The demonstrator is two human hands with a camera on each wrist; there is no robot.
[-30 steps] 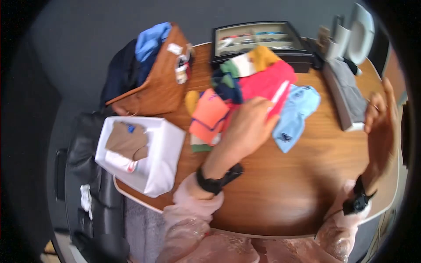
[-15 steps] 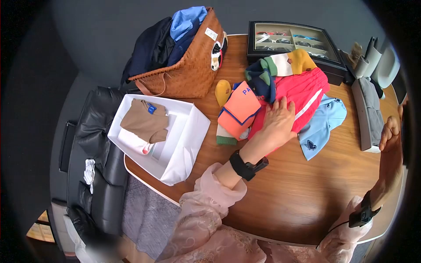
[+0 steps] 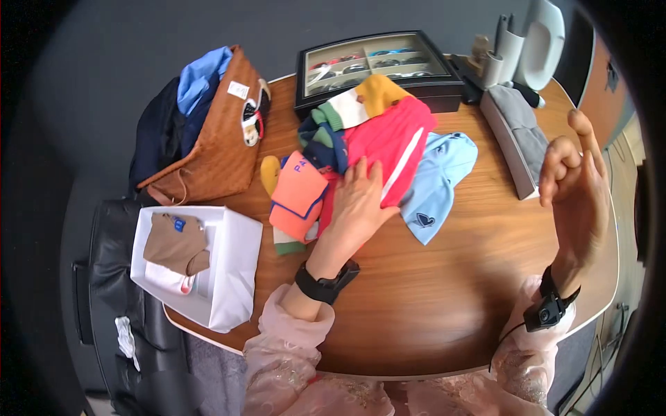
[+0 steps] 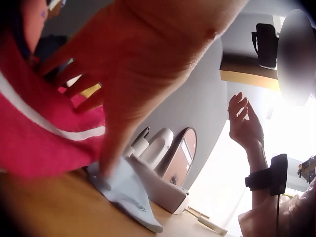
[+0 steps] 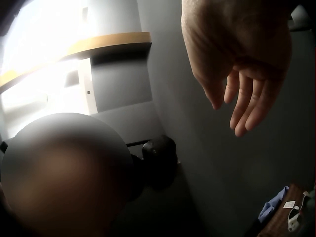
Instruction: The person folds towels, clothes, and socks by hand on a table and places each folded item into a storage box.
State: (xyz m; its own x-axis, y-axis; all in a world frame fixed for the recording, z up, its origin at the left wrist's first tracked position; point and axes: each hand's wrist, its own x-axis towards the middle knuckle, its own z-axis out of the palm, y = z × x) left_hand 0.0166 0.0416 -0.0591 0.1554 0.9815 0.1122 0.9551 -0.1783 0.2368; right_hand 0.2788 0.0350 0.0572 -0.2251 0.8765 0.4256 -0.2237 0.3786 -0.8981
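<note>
My left hand (image 3: 355,208) rests on red shorts (image 3: 397,132) with a white side stripe, fingers spread over the cloth. In the left wrist view its fingertips (image 4: 91,102) lie on the red fabric. Beside the shorts are a folded orange garment (image 3: 297,187) with blue trim and a light blue garment (image 3: 442,177) with a dark heart patch. A garment in yellow, white, green and navy (image 3: 349,109) lies bunched behind. Over the table's right side my right hand (image 3: 581,187) is raised in the air, fingers loosely bent, holding nothing.
A white box (image 3: 239,263) with a brown garment (image 3: 173,243) stands at the left. Behind it, a brown woven basket (image 3: 225,152) holds dark and blue clothes. A glasses case (image 3: 444,90) stands at the back, a narrow box (image 3: 510,149) with grey cloth at the right.
A second ago my left hand was bent over the red shorts; by half a second ago its fingers lay spread on them, as now. My right hand stays raised. The head view has swung.
</note>
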